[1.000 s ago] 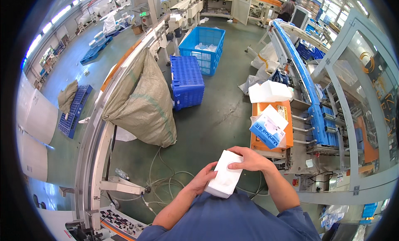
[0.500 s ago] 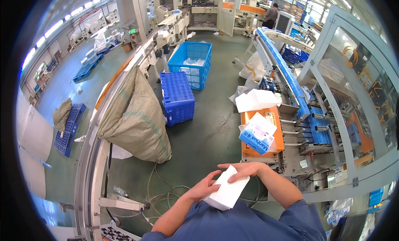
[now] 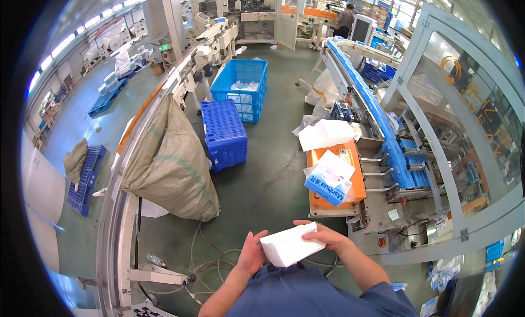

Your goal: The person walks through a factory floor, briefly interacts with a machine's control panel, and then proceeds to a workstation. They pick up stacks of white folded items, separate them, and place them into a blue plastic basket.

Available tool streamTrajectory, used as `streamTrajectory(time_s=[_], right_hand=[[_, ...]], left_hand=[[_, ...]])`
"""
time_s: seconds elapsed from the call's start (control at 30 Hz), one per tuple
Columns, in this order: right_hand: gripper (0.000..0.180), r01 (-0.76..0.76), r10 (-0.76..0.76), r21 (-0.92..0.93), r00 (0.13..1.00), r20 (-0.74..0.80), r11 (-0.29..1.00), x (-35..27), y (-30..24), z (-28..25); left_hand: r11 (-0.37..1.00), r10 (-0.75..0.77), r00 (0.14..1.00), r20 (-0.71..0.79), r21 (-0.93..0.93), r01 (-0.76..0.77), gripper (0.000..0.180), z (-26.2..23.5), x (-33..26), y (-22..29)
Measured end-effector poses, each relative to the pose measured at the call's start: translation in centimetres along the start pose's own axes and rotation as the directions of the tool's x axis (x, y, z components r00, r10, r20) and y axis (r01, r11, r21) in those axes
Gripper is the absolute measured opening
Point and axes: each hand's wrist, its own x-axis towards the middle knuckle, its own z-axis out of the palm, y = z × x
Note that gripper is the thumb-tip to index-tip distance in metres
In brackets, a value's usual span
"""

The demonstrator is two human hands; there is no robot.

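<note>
Factory floor (image 3: 270, 169) open ahead — right grip (image 3: 330, 238) holding white paper stack (image 3: 285, 247), left grip (image 3: 251, 255) wide; blue-labelled pack (image 3: 328, 180) on tabletop (image 3: 358, 181).

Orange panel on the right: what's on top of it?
A blue-and-white printed packet lies on the orange panel, and white paper covers its far end. Anything beneath the packet or paper is hidden.

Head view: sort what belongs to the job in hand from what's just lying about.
Job in hand: white block, held in the right hand; left hand, open beside it; possibly the blue-and-white package.

Apparently lying about: plastic bottle on the floor; beige sack; dark blue crate.
</note>
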Motion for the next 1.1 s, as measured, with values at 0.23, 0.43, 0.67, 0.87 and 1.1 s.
streamTrajectory(time_s=[0.23, 0.43, 0.67, 0.87, 1.1], right_hand=[[0.091, 0.177, -0.203, -0.174, 0.968, -0.147, 0.969, 1.8, 2.4, 3.8], [0.098, 0.257, -0.394, -0.473, 0.894, -0.215, 0.843, 2.8, 4.1, 3.7], [0.098, 0.237, -0.330, -0.409, 0.928, -0.173, 0.881, 3.2, 2.9, 4.3], [0.093, 0.233, -0.293, -0.274, 0.934, -0.205, 0.933, 3.0, 0.6, 5.0], [0.094, 0.296, -0.364, -0.333, 0.917, -0.165, 0.895, 3.7, 1.1, 6.3]], left_hand=[[0.967, 0.243, 0.930, -0.275, -0.009, -0.255, 0.070, 1.3, 2.2, -2.0], [0.953, 0.259, 0.934, -0.247, -0.089, -0.288, 0.076, 1.8, 2.1, -1.1], [0.945, 0.261, 0.931, -0.255, -0.130, -0.300, 0.079, 2.6, 1.2, -0.1], [0.936, 0.277, 0.930, -0.241, -0.153, -0.318, 0.079, 1.8, 1.2, -0.1], [0.895, 0.256, 0.951, -0.175, -0.327, -0.302, 0.071, 1.0, 1.4, -1.0]])
